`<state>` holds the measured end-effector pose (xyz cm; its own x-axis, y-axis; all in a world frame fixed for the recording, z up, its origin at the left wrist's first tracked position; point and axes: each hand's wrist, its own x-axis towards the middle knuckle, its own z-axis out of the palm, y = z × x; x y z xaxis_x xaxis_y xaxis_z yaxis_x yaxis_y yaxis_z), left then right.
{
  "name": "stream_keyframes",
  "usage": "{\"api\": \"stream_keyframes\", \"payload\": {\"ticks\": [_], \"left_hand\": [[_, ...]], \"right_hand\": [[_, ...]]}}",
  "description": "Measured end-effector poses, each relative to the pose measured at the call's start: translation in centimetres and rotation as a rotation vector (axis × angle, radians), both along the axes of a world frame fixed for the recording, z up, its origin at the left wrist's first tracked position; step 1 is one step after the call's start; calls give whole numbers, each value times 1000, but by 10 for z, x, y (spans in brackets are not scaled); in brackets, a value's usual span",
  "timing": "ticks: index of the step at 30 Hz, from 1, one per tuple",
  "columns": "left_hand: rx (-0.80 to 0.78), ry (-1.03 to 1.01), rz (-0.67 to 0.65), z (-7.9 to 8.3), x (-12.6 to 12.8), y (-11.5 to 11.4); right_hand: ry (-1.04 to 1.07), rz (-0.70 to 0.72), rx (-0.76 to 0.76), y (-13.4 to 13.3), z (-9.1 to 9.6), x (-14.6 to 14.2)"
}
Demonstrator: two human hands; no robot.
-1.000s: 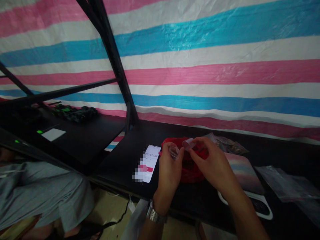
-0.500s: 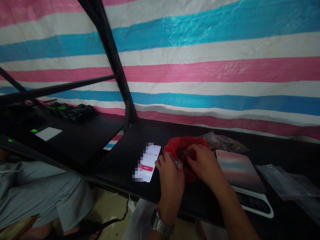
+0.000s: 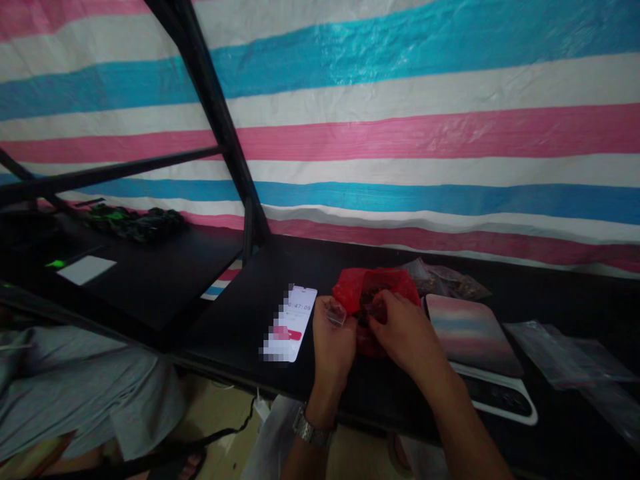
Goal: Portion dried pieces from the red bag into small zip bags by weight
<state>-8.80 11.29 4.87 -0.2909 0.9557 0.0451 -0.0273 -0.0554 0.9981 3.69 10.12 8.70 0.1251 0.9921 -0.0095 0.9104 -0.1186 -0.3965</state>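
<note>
Backdrop: a striped plastic sheet (image 3: 400, 140) in pink, white and blue, behind a black desk (image 3: 295, 257).
Smartphone (image 3: 300, 317): face up on the desk, timer on screen, just left of the left hand.
Left hand (image 3: 334, 347): curled round a clear plastic piece (image 3: 336, 313), which looks light and thin; a gentle grip at its edge should suit, since squeezing could crumple it.
Red bag (image 3: 349, 287): on the desk between the hands, mouth open; the film looks soft and slippery, best steadied by the rim.
Brown bits (image 3: 370, 292): loose inside the bag, likely light and easily spilled.
Right hand (image 3: 400, 323): fingertips bunched at the bag's mouth by something translucent; I cannot tell whether it is gripped.
Filled bags (image 3: 450, 281): behind the right hand, probably limp; lift by the top edge.
White-edged device (image 3: 531, 415): beside the right forearm, apparently rigid.
Flat clear bags (image 3: 560, 353): far right, flimsy.
</note>
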Motion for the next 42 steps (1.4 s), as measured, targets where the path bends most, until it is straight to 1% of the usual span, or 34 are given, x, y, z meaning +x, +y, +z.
{"api": "stream_keyframes", "payload": {"ticks": [3,5,8,10,14,16,20,22,23,27,29,31,34,37,39,42], "left_hand": [[33,-77,3,-2,0,1],[57,-112,-4,-3,-1,1],[83,-169,-39,-4,-2,0],[91,-202,-45,-5,-2,0],[96,-200,-14,-7,-2,1],[101,-190,-7,-6,-1,1],[103,-167,-12,-5,-2,2],[138,-103,4,-3,-4,2],[173,-40,23,-2,-6,2],[362,346,131,5,-11,-4],[410,463,128,6,-9,-9],[397,495,87,6,-4,-12],[272,510,17,3,4,-13],[164,510,-18,1,8,-11],[152,499,-30,-2,7,-10],[181,462,-59,-7,7,-10]], "right_hand": [[72,1,59,4,-5,7],[162,37,70,5,-9,13],[358,108,41,5,-12,19],[453,111,12,4,-11,22],[580,168,-79,0,-8,25],[617,200,-99,-1,-7,25],[719,180,-140,0,-12,29],[761,152,-151,0,-13,34],[781,144,-142,0,-13,36],[844,76,-45,-1,-4,47],[879,32,14,-3,5,50],[919,28,85,-6,14,51],[907,70,207,-12,26,46],[777,107,276,-17,33,33],[662,120,292,-20,34,23],[458,139,299,-21,34,11]]}}
